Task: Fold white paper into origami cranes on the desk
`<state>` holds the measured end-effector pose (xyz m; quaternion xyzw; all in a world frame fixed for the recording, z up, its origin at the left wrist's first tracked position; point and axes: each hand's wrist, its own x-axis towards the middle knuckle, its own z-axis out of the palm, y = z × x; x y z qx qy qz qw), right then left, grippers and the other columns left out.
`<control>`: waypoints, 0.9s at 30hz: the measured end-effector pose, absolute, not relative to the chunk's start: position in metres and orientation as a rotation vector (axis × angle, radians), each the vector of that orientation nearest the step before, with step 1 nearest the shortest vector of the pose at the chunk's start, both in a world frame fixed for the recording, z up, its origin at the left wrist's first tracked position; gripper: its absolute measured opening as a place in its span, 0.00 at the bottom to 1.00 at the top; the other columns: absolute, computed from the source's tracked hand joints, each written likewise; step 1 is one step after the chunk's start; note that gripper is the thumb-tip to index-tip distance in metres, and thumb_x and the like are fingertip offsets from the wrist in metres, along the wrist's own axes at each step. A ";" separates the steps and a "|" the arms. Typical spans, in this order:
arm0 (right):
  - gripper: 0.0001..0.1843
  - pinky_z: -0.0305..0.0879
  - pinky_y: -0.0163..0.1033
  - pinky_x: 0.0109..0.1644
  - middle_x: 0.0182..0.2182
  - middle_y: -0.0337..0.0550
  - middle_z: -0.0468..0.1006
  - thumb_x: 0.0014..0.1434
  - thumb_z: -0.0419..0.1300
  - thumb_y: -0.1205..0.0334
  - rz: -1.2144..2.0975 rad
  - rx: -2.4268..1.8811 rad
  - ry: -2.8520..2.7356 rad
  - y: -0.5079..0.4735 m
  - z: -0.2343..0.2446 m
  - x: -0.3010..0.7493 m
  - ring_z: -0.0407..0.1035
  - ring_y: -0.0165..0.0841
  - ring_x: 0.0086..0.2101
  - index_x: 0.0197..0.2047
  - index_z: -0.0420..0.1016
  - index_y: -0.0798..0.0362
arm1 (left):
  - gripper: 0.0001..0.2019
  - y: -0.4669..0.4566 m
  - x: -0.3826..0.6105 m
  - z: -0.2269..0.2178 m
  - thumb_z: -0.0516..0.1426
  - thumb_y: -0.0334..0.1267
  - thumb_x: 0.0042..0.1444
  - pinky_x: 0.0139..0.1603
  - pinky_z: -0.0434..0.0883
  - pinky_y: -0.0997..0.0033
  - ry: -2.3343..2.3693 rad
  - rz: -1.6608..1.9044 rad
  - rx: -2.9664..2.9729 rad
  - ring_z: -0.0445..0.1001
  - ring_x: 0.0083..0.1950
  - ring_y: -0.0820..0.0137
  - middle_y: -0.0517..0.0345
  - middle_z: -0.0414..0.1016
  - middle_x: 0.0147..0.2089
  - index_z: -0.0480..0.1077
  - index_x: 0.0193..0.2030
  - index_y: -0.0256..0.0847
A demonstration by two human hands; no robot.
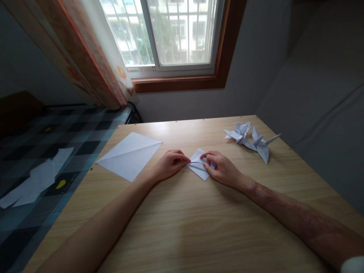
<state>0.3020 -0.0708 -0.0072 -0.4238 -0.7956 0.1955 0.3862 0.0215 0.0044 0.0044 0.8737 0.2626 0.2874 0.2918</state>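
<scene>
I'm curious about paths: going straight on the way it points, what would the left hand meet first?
The left hand would meet the folded paper at its fingertips, then probably the right hand.

Matt paper (199,167), smooth wood-grain table (176,220)

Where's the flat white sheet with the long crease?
In the head view, the creased sheet lies on the left side of the table, between the left hand and the checked bedding.
</scene>
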 end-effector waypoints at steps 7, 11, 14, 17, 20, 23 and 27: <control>0.15 0.72 0.51 0.57 0.51 0.50 0.82 0.68 0.62 0.70 0.509 -1.086 -2.022 -0.072 -0.005 0.302 0.77 0.44 0.50 0.32 0.63 0.47 | 0.09 0.007 0.020 0.002 0.62 0.39 0.74 0.46 0.75 0.70 0.618 0.774 2.469 0.81 0.43 0.69 0.52 0.83 0.44 0.87 0.48 0.45; 0.14 0.71 0.49 0.56 0.51 0.50 0.81 0.67 0.62 0.71 0.502 -1.110 -2.021 -0.072 -0.006 0.303 0.76 0.44 0.50 0.33 0.62 0.47 | 0.08 0.004 0.019 0.003 0.63 0.37 0.71 0.44 0.75 0.71 0.618 0.777 2.508 0.79 0.40 0.71 0.52 0.82 0.46 0.87 0.49 0.45; 0.13 0.70 0.49 0.56 0.50 0.49 0.81 0.66 0.61 0.72 0.488 -1.111 -2.028 -0.072 -0.007 0.302 0.75 0.44 0.50 0.36 0.62 0.46 | 0.08 0.001 0.019 0.004 0.64 0.35 0.69 0.42 0.74 0.72 0.610 0.770 2.525 0.78 0.38 0.72 0.53 0.82 0.46 0.87 0.49 0.46; 0.13 0.70 0.49 0.54 0.48 0.50 0.79 0.66 0.61 0.73 0.479 -1.110 -2.032 -0.073 -0.007 0.302 0.74 0.44 0.48 0.37 0.62 0.46 | 0.09 0.000 0.019 0.004 0.64 0.33 0.67 0.42 0.74 0.72 0.605 0.785 2.532 0.77 0.38 0.72 0.54 0.82 0.44 0.87 0.47 0.46; 0.14 0.69 0.48 0.49 0.48 0.49 0.78 0.65 0.60 0.74 0.480 -1.103 -2.041 -0.074 -0.006 0.302 0.73 0.43 0.45 0.37 0.61 0.46 | 0.07 0.000 0.021 0.003 0.65 0.33 0.67 0.42 0.73 0.72 0.621 0.789 2.524 0.77 0.38 0.72 0.54 0.82 0.44 0.87 0.46 0.45; 0.14 0.69 0.47 0.48 0.47 0.49 0.77 0.64 0.60 0.75 0.463 -1.096 -2.062 -0.074 -0.005 0.302 0.72 0.43 0.44 0.37 0.61 0.46 | 0.06 -0.001 0.023 0.004 0.65 0.35 0.68 0.41 0.73 0.72 0.643 0.776 2.493 0.77 0.38 0.72 0.54 0.82 0.42 0.86 0.43 0.44; 0.15 0.69 0.48 0.48 0.48 0.49 0.76 0.64 0.60 0.76 0.424 -1.092 -2.098 -0.074 -0.005 0.303 0.72 0.43 0.44 0.39 0.61 0.46 | 0.06 -0.002 0.024 0.007 0.65 0.37 0.69 0.40 0.72 0.72 0.655 0.728 2.405 0.75 0.37 0.72 0.53 0.80 0.42 0.86 0.42 0.42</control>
